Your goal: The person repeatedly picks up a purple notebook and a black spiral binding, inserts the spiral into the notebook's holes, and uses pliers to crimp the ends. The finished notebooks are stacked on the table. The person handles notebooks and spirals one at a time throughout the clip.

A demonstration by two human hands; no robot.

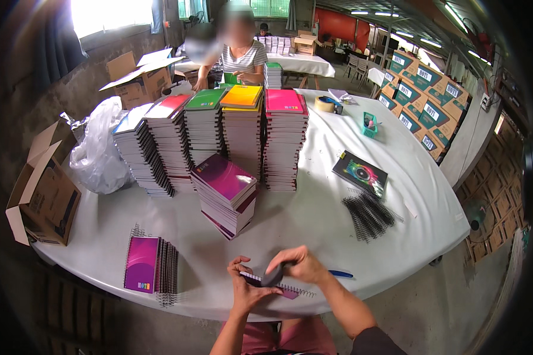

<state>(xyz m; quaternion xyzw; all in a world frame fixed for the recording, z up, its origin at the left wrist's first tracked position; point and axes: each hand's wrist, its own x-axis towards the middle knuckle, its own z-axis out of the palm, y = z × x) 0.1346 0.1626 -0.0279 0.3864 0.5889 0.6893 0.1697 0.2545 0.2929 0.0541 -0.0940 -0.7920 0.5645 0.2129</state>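
One small purple notebook (291,293) is in hand here, on the near side of the purple stack (226,192) and a bit to its right. Left hand (244,294) has a pretty snug grip on it, thumb along one side and fingers curled round the other, with a dark wire coil (306,293) poking out past its end. Right hand (305,265) has its grip closed around a dark roundish object (272,276) held right over the notebook. Can't tell what that object is, or whether it's actually touching the coil, it's kinda blurry.

Other stuff on the bench (302,219), going by that same purple stack: a blue pen-like thing (341,274) is nearer and to the right, a bundle of purple coil-bound notebooks (151,266) is nearer and to the left. Off to the right you've got a heap of loose black coils (370,218), with a black notebook (360,173) just beyond. Behind the purple stack there's a row of taller notebook stacks (241,130), and way past those a person in a striped top (251,58) has a hand on something green.
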